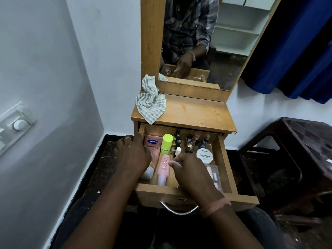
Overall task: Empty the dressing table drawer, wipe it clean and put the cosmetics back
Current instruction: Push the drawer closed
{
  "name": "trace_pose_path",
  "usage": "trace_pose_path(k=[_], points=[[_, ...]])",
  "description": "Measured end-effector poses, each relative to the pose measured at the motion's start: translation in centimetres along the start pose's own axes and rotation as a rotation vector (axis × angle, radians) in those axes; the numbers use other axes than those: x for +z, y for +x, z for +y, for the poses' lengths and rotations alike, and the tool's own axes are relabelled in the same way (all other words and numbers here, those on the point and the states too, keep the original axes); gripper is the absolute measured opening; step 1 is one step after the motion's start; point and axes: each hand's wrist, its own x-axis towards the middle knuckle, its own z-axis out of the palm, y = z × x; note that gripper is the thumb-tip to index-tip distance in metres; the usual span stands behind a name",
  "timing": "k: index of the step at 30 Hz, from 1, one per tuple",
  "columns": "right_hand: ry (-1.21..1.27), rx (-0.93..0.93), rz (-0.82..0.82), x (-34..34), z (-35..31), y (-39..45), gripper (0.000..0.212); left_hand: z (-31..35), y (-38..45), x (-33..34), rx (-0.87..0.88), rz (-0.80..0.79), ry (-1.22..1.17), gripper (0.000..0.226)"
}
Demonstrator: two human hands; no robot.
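Note:
The wooden drawer of the dressing table is pulled out and holds several cosmetics. Among them are a pink Vaseline tube, a lime-capped bottle, a pink bottle, small dark nail polish bottles, a white nail polish jar and a clear packet. My left hand lies over the drawer's left wall and the Vaseline tube, fingers stretched forward. My right hand hovers over the drawer's middle, thumb and forefinger close together beside the pink bottle; what its fingers touch is hidden.
A striped cloth lies bunched on the left of the wooden tabletop, under the mirror. A metal handle hangs on the drawer front. A dark plastic stool stands at the right, a white wall at the left, a blue curtain behind.

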Motion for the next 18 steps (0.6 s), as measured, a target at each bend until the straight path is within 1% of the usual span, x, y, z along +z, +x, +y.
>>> trace_pose_path(k=[2, 4, 7, 9, 11, 13, 14, 16, 18], points=[[0.051, -0.075, 0.102, -1.0, 0.2, -2.8, 0.016, 0.0, 0.1, -0.2, 0.002, 0.013, 0.001, 0.041], [0.044, -0.168, 0.186, -1.1, 0.9, -5.5, 0.016, 0.1, 0.1, -0.6, 0.016, 0.051, -0.025, 0.038], [-0.014, -0.289, 0.230, 0.3, 2.8, -7.8, 0.023, 0.5, -0.8, -1.6, 0.051, 0.124, -0.148, 0.035], [-0.026, -0.358, 0.269, 1.0, 3.6, -8.2, 0.029, 1.1, -2.5, -2.4, 0.116, 0.184, -0.238, 0.032], [0.021, -0.413, 0.339, 1.4, 3.7, -8.3, 0.024, 1.8, -5.4, -3.0, 0.171, 0.222, -0.301, 0.030], [0.066, -0.455, 0.445, 1.5, 3.5, -8.8, 0.015, 2.3, -9.3, -2.8, 0.216, 0.237, -0.341, 0.025], [0.069, -0.464, 0.498, 1.5, 3.4, -9.2, 0.013, 2.5, -11.4, -2.5, 0.234, 0.234, -0.369, 0.021], [0.073, -0.450, 0.560, 1.5, 3.0, -10.2, 0.013, 2.6, -14.8, -1.8, 0.262, 0.179, -0.421, 0.017], [0.105, -0.374, 0.534, 1.6, 2.9, -11.2, 0.016, 2.4, -16.6, -0.9, 0.279, 0.100, -0.403, 0.018]])
